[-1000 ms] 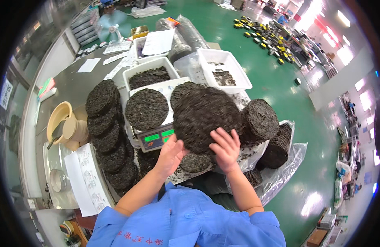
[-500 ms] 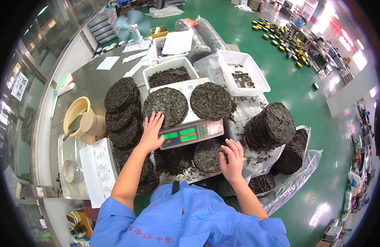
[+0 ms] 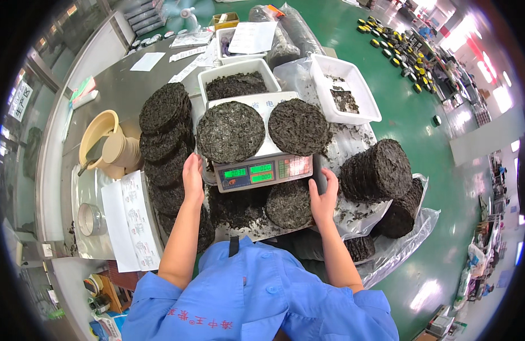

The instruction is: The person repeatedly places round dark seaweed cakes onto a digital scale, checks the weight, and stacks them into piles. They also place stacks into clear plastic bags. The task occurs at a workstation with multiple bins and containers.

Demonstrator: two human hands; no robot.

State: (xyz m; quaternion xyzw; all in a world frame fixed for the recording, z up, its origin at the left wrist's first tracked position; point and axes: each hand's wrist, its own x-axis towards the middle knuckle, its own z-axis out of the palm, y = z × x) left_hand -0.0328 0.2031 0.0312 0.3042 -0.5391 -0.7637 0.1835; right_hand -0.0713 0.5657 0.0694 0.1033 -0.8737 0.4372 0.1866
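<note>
Two round dark seaweed-like discs (image 3: 230,131) (image 3: 298,126) rest on the pan of a digital scale (image 3: 262,173) with green displays. My left hand (image 3: 193,179) is beside the scale's left side, fingers loosely extended. My right hand (image 3: 322,190) is off its right end, fingers apart and slightly curled, holding nothing visible. Leaning stacks of similar discs stand left (image 3: 163,111) and right (image 3: 375,169). Another disc (image 3: 288,207) lies below the scale among dark crumbs.
Behind are white bins (image 3: 345,73), papers (image 3: 252,35) and a fan (image 3: 188,16). A yellow basin (image 3: 102,120), round tan pieces (image 3: 113,148), a metal ring (image 3: 87,219) and printed sheets (image 3: 133,221) lie left. Plastic wrapping (image 3: 413,238) hangs right. Yellow-and-black round items (image 3: 401,62) cover distant floor.
The disc that both hands held has been let go onto the scale. My left hand has moved up and left from the disc, my right up and right, to the scale's ends.
</note>
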